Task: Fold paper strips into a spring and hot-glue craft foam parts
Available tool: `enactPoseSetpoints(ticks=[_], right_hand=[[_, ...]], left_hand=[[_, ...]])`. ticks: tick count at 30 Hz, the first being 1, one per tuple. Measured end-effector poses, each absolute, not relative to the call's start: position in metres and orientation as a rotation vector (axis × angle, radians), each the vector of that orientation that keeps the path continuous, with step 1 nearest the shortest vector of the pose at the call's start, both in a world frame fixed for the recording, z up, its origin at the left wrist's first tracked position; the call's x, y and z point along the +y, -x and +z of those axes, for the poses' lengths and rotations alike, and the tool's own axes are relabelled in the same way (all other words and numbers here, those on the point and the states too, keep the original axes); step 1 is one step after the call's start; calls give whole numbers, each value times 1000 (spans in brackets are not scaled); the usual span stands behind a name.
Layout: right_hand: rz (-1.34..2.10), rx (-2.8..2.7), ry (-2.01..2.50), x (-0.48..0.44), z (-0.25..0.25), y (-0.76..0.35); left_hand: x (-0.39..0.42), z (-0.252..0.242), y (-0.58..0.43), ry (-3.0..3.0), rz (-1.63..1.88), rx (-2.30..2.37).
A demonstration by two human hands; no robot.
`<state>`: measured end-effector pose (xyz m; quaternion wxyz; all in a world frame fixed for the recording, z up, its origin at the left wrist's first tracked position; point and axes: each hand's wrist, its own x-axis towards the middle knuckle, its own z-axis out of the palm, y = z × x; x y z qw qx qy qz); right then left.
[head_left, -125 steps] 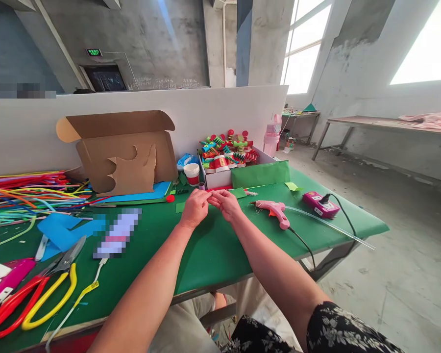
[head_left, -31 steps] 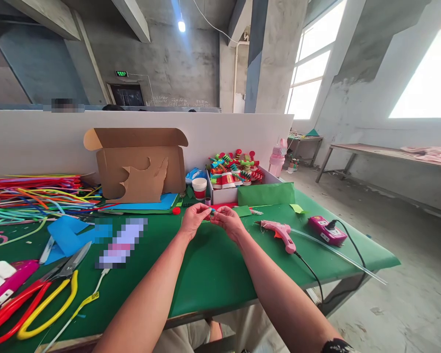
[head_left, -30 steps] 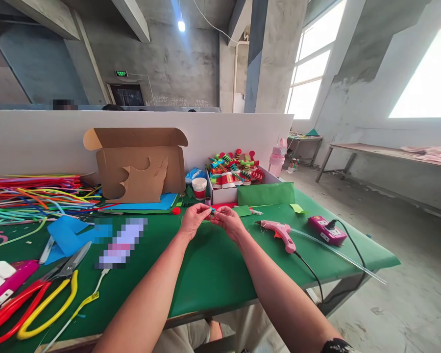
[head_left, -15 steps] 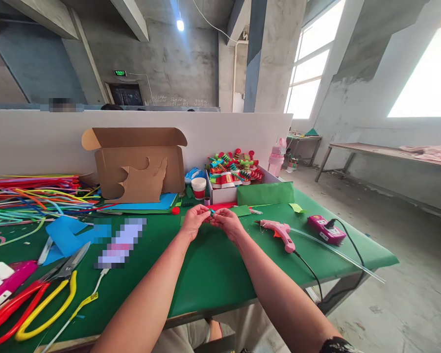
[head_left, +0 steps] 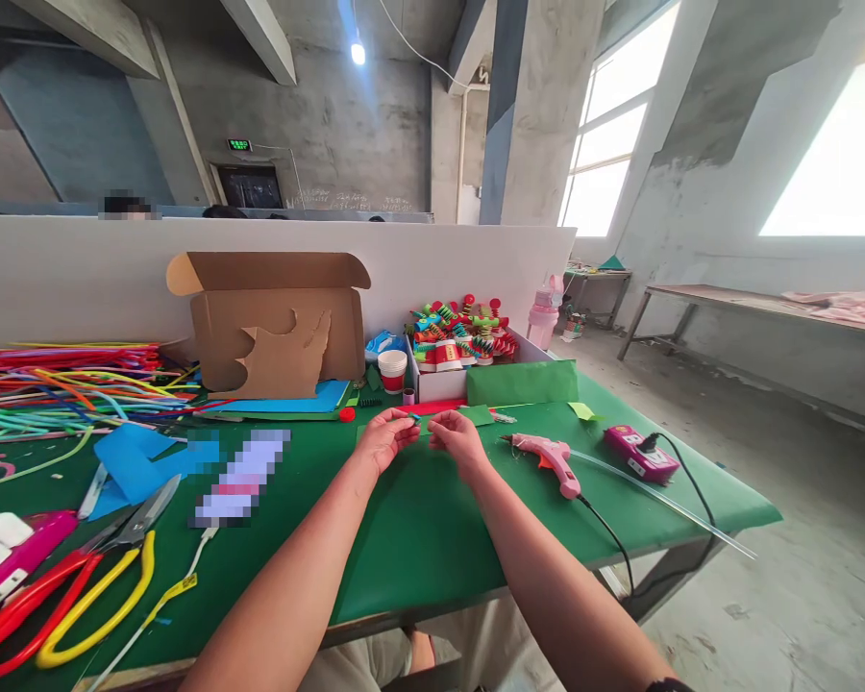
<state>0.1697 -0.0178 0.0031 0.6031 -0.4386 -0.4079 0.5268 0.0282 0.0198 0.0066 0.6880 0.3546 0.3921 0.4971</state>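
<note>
Both my hands are low over the green table (head_left: 418,538), near its far middle. My left hand (head_left: 383,440) is closed in a pinch on a small green piece (head_left: 409,419). My right hand (head_left: 458,438) is a few centimetres to its right, fingers curled; what it holds, if anything, is hidden. A red strip (head_left: 436,407) and green paper scraps (head_left: 477,414) lie just beyond my fingers. A pink glue gun (head_left: 546,456) lies to the right of my right hand.
An open cardboard box (head_left: 270,322) stands at the back, by a white box of colourful craft figures (head_left: 459,336) and paper cups (head_left: 393,367). Coloured pipe cleaners (head_left: 58,384), blue sheets (head_left: 126,459) and red-yellow scissors (head_left: 64,596) lie left. A pink power strip (head_left: 638,452) sits right.
My hands have drawn a little apart and dropped closer to the table; half a second ago their fingertips met on the small piece. The view has barely shifted.
</note>
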Motion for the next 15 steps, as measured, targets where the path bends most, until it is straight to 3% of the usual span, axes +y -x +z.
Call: enactPoseSetpoints(ticks=[5,10,15], right_hand=[[758,-1289,1184,-79,20,-212],[51,-1360,1926,-132,34,-284],[124,-1450,2191,-130,26,-329]], left_hand=[[21,1,-29,-775,1103,905],[17,0,-33,-779,1097,900],[17,1,-33,-822,1103,871]])
